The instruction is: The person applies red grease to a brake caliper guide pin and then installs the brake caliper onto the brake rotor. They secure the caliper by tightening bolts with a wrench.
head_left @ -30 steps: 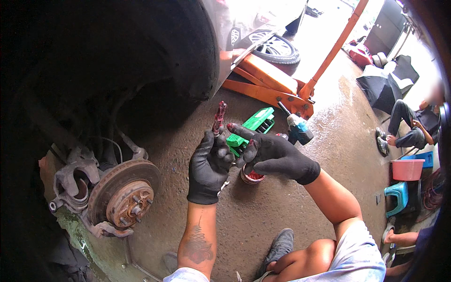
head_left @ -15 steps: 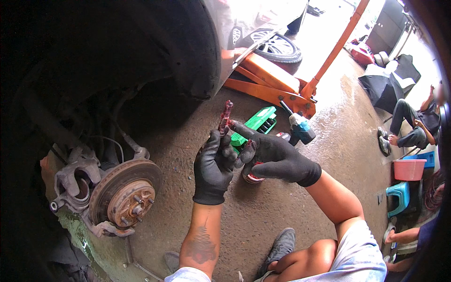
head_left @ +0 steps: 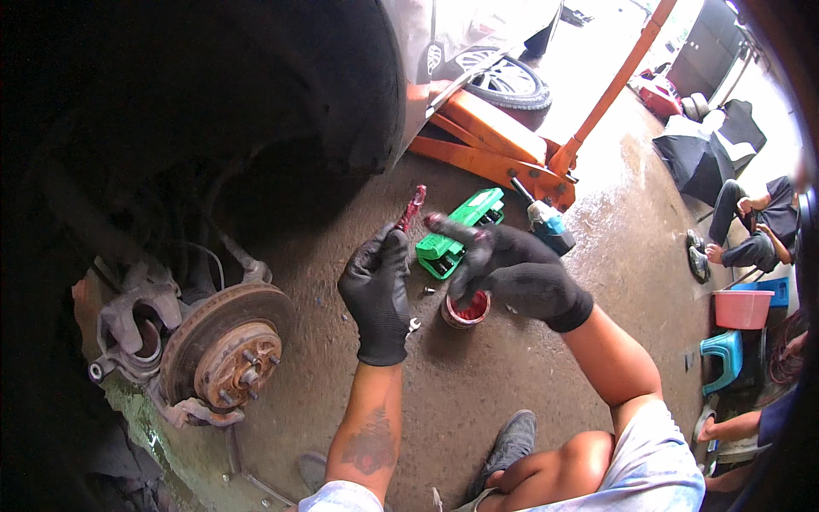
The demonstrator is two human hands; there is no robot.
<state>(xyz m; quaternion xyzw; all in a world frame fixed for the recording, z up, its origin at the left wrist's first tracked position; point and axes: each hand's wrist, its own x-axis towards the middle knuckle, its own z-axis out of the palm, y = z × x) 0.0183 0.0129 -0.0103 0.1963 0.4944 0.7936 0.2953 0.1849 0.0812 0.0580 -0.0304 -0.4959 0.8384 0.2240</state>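
My left hand point(head_left: 377, 294), in a black glove, is closed round the lower end of a slim caliper slide pin point(head_left: 412, 207) coated in red grease. The pin points up and away from me. To its right, my right hand point(head_left: 527, 277), also gloved in black, is empty with its index finger stretched out and red grease on the fingertip. Below that hand stands an open tub of red grease point(head_left: 467, 311), partly covered by the fingers. A rusty brake disc point(head_left: 226, 350) with its bare hub and bracket point(head_left: 136, 320) is at the left.
Beyond my hands lie an open green socket case point(head_left: 463, 230) and a cordless impact wrench point(head_left: 550, 226). An orange floor jack point(head_left: 490, 162) stands under the car, near a loose wheel point(head_left: 503, 84). A spanner point(head_left: 414, 325) lies beside my left wrist. People sit at the right.
My right hand has drawn away from the pin to the right, uncovering the grease tub. My left hand has shifted slightly left, still gripping the pin, which now tilts more to the right.
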